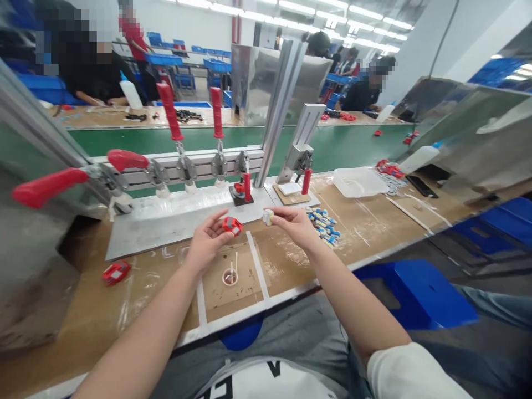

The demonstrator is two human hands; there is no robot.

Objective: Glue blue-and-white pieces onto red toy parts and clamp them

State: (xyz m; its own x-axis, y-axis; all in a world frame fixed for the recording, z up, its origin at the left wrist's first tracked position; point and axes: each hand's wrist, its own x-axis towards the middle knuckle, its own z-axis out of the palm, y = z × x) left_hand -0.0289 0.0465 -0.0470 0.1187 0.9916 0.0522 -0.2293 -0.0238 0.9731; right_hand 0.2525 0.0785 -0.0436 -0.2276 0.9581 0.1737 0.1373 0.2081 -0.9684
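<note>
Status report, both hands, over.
Left hand pinches red part. Right hand pinches small white part, apart from the red one. Below them a small cup with sticks; nothing between.

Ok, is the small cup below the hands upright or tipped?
Upright: the small cup sits mouth up on the bench, two sticks inside.

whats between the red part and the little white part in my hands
Head view: just open gap between red part and white part; white tape strip on the table beneath.
</note>
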